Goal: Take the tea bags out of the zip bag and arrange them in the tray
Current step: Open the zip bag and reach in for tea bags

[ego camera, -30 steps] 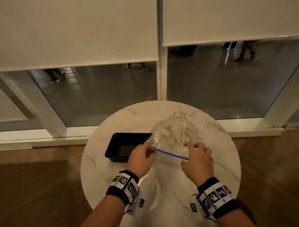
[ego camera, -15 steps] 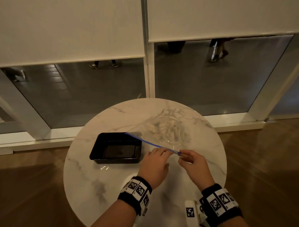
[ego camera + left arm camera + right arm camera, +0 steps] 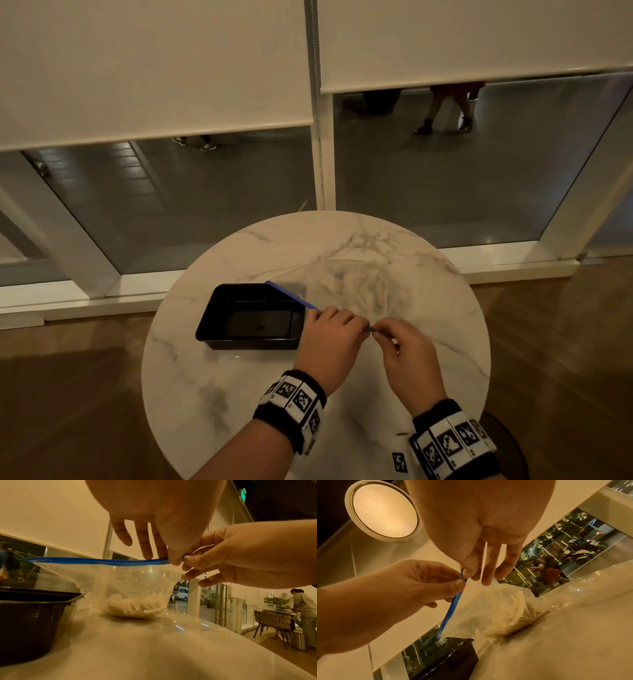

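Currently the zip bag (image 3: 120,580) is held up by one corner of its blue zip strip (image 3: 96,561), while its belly rests on the marble table (image 3: 239,394) just right of the black tray (image 3: 219,329). That end of the strip is pinched by both hands: the left hand (image 3: 329,342) with thumb and forefinger closed on it, the right hand (image 3: 407,359) with fingertips clamped on the same corner, so that the two pinches meet almost tip to tip. The remaining fingers of each hand are left loosely spread and hold nothing.

The coming move is judged to turn on the line of the strip. From the pinched corner its long axis is run leftward and away, over the tray's near right corner, to a free far end. An opening pull would therefore have to be made across that axis, the two lips being drawn apart at the corner; whether the seal is already parted cannot be told. Neither hand is clearly nearer, since both are set on the same spot.

The tea bags (image 3: 135,605) are shown plainly by the left wrist view, heaped pale in the bottom of the bag, well below and beyond the fingers. In the head view they are reduced to a faint blur under crumpled plastic. The head view alone shows the tray's inside, dark and seemingly unfilled. In the right wrist view the strip is seen steeply foreshortened, with the left thumb pressed on its end.
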`<state>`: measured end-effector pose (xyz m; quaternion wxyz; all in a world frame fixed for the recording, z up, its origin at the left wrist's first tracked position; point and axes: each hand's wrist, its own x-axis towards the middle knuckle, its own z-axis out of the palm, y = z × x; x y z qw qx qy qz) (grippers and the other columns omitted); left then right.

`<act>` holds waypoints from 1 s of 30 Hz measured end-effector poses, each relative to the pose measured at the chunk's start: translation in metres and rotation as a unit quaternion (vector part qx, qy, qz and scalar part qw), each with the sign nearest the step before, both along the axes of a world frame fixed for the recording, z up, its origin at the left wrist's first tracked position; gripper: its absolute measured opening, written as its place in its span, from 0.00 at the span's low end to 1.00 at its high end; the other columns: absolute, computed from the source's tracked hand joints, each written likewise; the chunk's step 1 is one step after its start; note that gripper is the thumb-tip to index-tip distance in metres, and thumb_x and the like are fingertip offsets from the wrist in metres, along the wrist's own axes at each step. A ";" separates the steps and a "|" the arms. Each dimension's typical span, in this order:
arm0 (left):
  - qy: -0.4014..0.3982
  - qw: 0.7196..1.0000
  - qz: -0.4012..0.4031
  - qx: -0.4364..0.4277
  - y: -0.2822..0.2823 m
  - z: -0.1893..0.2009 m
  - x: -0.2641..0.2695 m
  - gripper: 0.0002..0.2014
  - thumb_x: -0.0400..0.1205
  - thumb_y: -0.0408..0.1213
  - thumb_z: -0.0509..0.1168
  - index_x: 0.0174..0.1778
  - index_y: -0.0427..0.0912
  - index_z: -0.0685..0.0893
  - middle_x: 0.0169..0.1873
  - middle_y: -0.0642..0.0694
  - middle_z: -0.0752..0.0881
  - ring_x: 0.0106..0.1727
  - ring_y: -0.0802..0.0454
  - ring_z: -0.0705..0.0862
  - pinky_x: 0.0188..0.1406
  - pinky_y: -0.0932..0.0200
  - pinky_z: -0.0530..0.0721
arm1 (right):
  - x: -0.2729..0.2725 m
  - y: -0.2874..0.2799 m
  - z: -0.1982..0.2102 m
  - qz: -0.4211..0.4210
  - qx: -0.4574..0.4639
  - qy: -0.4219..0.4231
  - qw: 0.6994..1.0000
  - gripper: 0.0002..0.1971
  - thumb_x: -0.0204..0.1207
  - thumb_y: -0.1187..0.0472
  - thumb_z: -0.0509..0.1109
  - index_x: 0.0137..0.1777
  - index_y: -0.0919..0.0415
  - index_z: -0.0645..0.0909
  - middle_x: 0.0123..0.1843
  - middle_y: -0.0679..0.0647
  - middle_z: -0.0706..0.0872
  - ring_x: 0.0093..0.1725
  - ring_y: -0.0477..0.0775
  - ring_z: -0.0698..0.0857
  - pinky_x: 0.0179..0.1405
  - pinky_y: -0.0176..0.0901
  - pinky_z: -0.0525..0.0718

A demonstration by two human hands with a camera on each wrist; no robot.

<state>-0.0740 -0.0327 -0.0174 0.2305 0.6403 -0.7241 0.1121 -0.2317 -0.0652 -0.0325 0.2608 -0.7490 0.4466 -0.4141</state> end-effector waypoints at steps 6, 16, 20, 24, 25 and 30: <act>-0.026 0.999 -0.017 -0.010 0.007 0.019 0.006 0.06 0.83 0.49 0.64 0.46 0.56 0.85 0.39 0.57 0.87 0.42 0.51 0.82 0.41 0.51 0.78 | 0.001 0.003 0.009 0.027 -0.042 0.010 0.999 0.10 0.80 0.68 0.72 0.50 0.50 0.84 0.49 0.40 0.79 0.51 0.44 0.80 0.48 0.35 0.80; -0.099 0.995 -0.022 0.015 0.010 0.060 0.007 0.05 0.83 0.47 0.63 0.47 0.54 0.83 0.38 0.54 0.86 0.41 0.49 0.83 0.40 0.51 0.74 | 0.004 0.004 0.026 0.046 -0.076 0.027 0.996 0.09 0.81 0.66 0.71 0.54 0.49 0.84 0.49 0.40 0.82 0.52 0.46 0.79 0.53 0.33 0.76; -0.098 0.995 -0.020 0.011 0.011 0.060 0.009 0.04 0.83 0.48 0.65 0.47 0.55 0.83 0.37 0.54 0.86 0.42 0.49 0.84 0.40 0.51 0.74 | 0.004 0.004 0.027 0.053 -0.073 0.029 0.995 0.09 0.82 0.65 0.71 0.54 0.49 0.83 0.49 0.39 0.83 0.52 0.46 0.80 0.51 0.33 0.77; -0.102 0.994 -0.019 0.017 0.012 0.053 0.013 0.07 0.83 0.51 0.64 0.44 0.56 0.84 0.39 0.55 0.87 0.42 0.51 0.83 0.40 0.50 0.75 | 0.002 0.005 0.026 0.054 -0.102 0.043 0.992 0.10 0.80 0.66 0.73 0.51 0.48 0.82 0.46 0.39 0.82 0.48 0.46 0.78 0.49 0.39 0.78; -0.101 0.995 -0.018 0.017 0.012 0.051 0.014 0.06 0.83 0.51 0.65 0.43 0.56 0.83 0.39 0.56 0.87 0.41 0.51 0.83 0.40 0.50 0.74 | 0.001 0.006 0.026 0.051 -0.109 0.051 0.991 0.11 0.79 0.67 0.73 0.50 0.48 0.82 0.46 0.38 0.82 0.48 0.46 0.78 0.46 0.43 0.79; -0.076 0.997 -0.005 0.011 0.014 0.042 0.021 0.05 0.80 0.49 0.69 0.41 0.55 0.82 0.39 0.56 0.87 0.41 0.51 0.83 0.43 0.49 0.76 | 0.000 0.005 0.024 0.020 -0.117 0.063 0.991 0.13 0.77 0.69 0.74 0.48 0.47 0.80 0.44 0.37 0.80 0.45 0.46 0.77 0.40 0.53 0.81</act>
